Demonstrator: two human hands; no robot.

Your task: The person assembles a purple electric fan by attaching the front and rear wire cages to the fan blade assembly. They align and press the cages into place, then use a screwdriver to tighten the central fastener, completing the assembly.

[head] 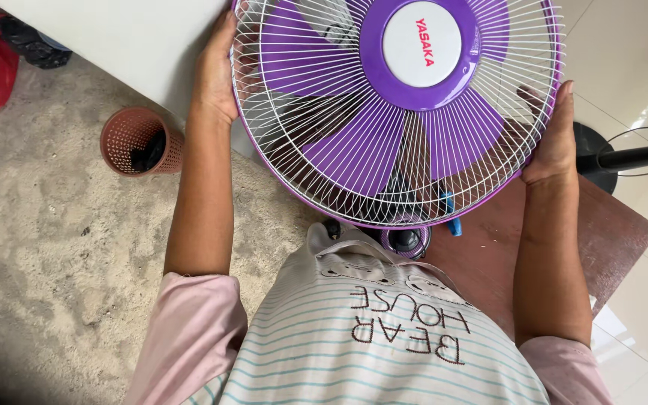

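Fingers of left hand (217,71) and right hand (553,135) flat against fan grille (324,135) rim

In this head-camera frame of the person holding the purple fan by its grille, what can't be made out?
- Fan grille: its top is cut off by the frame's upper edge.
- Left hand: fingers hidden behind the grille rim.
- Right hand: fingertips partly masked by the wires.
- Small blue object: mostly covered by the grille.
- Basket: dark contents unidentifiable.
- Green-tipped pole: runs off the right edge.
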